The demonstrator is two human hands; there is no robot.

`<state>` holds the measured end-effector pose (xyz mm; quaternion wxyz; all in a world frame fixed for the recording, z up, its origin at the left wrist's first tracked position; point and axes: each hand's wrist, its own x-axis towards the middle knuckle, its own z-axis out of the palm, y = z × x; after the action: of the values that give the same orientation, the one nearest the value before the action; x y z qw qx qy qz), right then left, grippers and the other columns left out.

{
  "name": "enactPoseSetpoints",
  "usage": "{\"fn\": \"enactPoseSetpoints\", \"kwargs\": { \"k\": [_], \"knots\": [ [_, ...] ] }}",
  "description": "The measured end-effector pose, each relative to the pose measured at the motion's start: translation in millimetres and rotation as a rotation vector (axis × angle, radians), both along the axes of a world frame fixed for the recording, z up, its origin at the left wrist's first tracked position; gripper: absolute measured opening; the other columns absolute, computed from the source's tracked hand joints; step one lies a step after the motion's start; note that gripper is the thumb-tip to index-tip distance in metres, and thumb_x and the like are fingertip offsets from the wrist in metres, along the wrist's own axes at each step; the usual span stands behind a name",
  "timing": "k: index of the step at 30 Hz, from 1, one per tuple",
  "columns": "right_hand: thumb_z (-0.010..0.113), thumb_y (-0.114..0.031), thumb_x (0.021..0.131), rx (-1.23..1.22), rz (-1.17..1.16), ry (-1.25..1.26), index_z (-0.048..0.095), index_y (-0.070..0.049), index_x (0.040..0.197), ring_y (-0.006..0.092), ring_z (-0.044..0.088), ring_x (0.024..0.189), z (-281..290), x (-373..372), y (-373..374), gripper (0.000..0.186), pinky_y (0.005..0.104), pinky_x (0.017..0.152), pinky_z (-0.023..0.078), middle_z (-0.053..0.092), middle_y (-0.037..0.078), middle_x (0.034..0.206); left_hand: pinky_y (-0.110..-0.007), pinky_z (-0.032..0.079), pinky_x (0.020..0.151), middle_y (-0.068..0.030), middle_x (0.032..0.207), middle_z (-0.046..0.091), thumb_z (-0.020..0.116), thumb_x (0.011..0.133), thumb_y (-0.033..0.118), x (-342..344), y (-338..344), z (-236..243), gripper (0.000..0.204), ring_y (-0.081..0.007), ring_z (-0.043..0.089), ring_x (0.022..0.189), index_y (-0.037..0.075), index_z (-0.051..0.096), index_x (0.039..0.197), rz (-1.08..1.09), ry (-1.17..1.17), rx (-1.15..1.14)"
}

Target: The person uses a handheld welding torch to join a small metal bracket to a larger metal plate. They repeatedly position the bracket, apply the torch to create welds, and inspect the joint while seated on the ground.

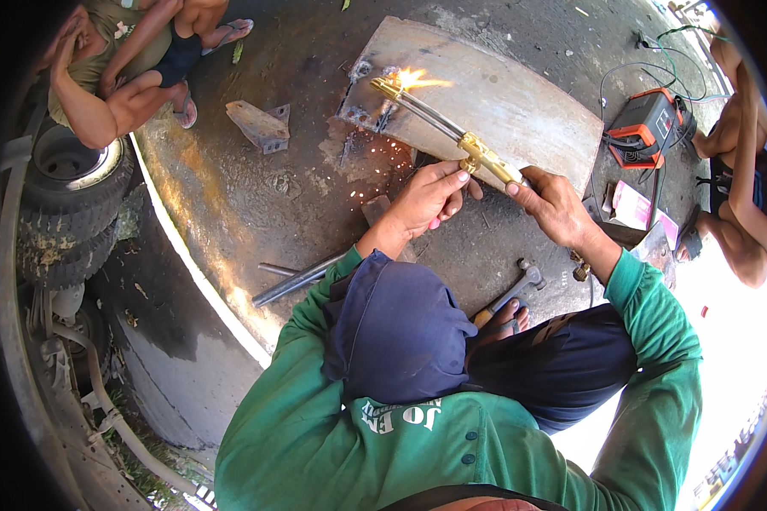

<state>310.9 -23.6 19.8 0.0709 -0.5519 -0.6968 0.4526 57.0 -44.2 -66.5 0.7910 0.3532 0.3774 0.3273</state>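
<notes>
A brass cutting torch with long thin tubes is held slanting over a rusty, curved steel plate. My right hand is closed round its handle end. With closed fingers, my left hand pinches at a brass knob under the torch body. A yellow-orange flame burns at the torch head, above the plate's left end, where the metal looks cut and blackened. Small orange sparks are scattered on the ground below that end. Whether the torch head touches the plate I cannot tell.
A hammer lies by my foot, and metal pipes lie left of my knee. An angled steel piece is at the far left. An orange-black welding machine with cables stands right. People crouch at both sides; tyres are stacked left.
</notes>
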Motion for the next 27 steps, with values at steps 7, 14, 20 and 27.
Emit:
{"fn": "enactPoseSetpoints", "kwargs": {
  "k": [7,14,20,27],
  "knots": [
    [0.056,-0.053,0.104,0.011,0.003,-0.008,0.065,0.008,0.104,0.0322,0.065,0.068,1.3,-0.1,1.9,0.061,0.0463,0.068,0.048,0.061,0.02,0.068,-0.016,0.04,0.044,-0.0062,0.102,0.067,0.049,0.111,0.024,-0.2,1.0,3.7,0.029,-0.0028,0.051,0.061,0.0,0.06,0.123,-0.025,0.027,-0.014],
    [0.057,-0.053,0.104,0.004,-0.004,-0.018,0.065,0.008,0.104,0.0323,0.065,0.069,-1.8,-0.3,2.5,0.062,0.0464,0.068,0.049,0.061,0.02,0.067,-0.017,0.031,0.036,0.003,0.061,0.051,0.049,0.111,0.031,6.6,-0.4,0.6,0.034,-0.0023,0.042,0.045,0.004,0.067,0.104,0.051,0.032,0.013],
    [0.057,-0.052,0.104,-0.002,-0.005,-0.018,0.065,0.008,0.104,0.0321,0.065,0.069,-2.2,0.6,3.2,0.061,0.0464,0.069,0.049,0.061,0.02,0.068,-0.017,0.03,0.036,0.003,0.062,0.051,0.049,0.111,0.031,7.5,0.0,1.7,0.033,-0.0021,0.041,0.046,0.004,0.067,0.105,0.051,0.04,0.008],
    [0.057,-0.052,0.104,-0.007,-0.004,-0.005,0.066,0.008,0.107,0.0318,0.065,0.07,-0.7,1.2,3.1,0.061,0.046,0.069,0.049,0.061,0.02,0.069,-0.018,0.03,0.037,0.0026,0.062,0.051,0.048,0.111,0.03,7.1,-0.5,0.9,0.033,-0.0024,0.041,0.046,0.004,0.067,0.104,0.055,0.031,0.024]
  ]
}}
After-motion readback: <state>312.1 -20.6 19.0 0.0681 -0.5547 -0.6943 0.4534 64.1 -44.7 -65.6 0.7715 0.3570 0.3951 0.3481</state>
